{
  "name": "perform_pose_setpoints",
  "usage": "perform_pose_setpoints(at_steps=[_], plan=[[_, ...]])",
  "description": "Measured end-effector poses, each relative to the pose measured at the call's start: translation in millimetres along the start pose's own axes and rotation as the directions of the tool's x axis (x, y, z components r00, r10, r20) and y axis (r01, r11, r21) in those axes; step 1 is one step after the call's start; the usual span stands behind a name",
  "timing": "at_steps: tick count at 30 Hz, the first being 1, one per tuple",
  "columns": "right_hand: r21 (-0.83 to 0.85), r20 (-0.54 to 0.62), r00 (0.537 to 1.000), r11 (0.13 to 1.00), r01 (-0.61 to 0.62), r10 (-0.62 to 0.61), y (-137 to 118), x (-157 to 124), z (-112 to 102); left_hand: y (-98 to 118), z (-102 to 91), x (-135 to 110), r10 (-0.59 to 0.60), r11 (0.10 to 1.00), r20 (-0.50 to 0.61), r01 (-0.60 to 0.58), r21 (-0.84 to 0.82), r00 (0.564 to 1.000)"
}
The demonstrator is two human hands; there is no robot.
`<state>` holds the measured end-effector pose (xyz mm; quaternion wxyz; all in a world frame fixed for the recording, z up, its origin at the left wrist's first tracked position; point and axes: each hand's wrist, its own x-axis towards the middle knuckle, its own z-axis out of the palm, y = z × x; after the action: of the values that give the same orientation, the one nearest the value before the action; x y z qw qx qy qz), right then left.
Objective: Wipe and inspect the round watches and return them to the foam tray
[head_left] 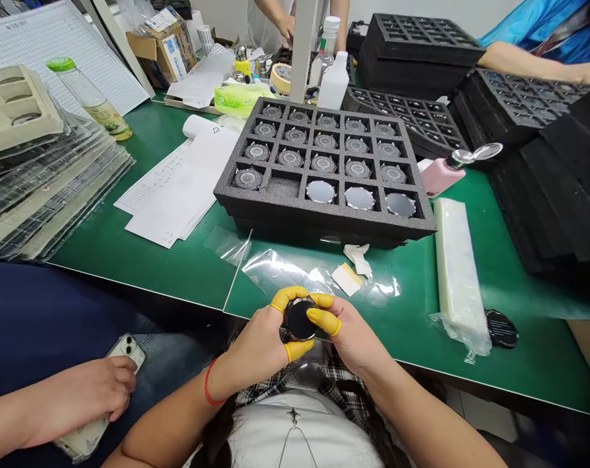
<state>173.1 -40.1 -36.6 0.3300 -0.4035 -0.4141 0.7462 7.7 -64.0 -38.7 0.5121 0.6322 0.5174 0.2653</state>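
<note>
Foam tray (285, 211) is looking matt, grainy. In front of it, round disc (298, 322) is showing smooth, plastic film (270, 266) is gleaming glossy; left of it, paper sheets (173, 208) are appearing matt.

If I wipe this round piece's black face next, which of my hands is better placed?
Probably your right hand: its yellow-covered thumb lies over the face of the round piece, while your left hand grips the edge between finger and thumb, seemingly better for steadying.

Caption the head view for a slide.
Left hand and right hand hold a dark round watch piece before a foam tray.
</note>
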Motion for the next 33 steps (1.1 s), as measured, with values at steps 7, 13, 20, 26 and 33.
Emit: perform_pose_setpoints(at_steps=[7, 13, 20, 26, 33], plan=[[-0.525, -0.104, 0.932, 0.815, 0.246, -0.348, -48, -18, -14, 1, -27.6, 14, 0.207, 0.973, -0.062, -0.212, -0.087, 0.976], [-0.707, -0.286, 0.693, 0.634, 0.313, -0.662, -140, 31, -46, -44, -113.9, 37, -0.182, 0.83, -0.84, -0.378, -0.41, 0.511], [-0.817, -0.205, 0.789, 0.545, 0.187, -0.578, -156, 155, -29, -108, -160.1, 28, -0.238, 0.874, -0.94, -0.368, -0.318, 0.245], [-0.942, -0.094, 0.833, 0.319, 0.103, -0.545, -135, 170, -13, -128, -173.3, 25, -0.165, 0.952, -0.972, -0.232, -0.202, 0.166], [-0.886, -0.157, 0.809, 0.443, 0.138, -0.566, -129, 178, -16, -113, -146.8, 20, 0.141, 0.99, -0.981, -0.001, 0.142, 0.137]])
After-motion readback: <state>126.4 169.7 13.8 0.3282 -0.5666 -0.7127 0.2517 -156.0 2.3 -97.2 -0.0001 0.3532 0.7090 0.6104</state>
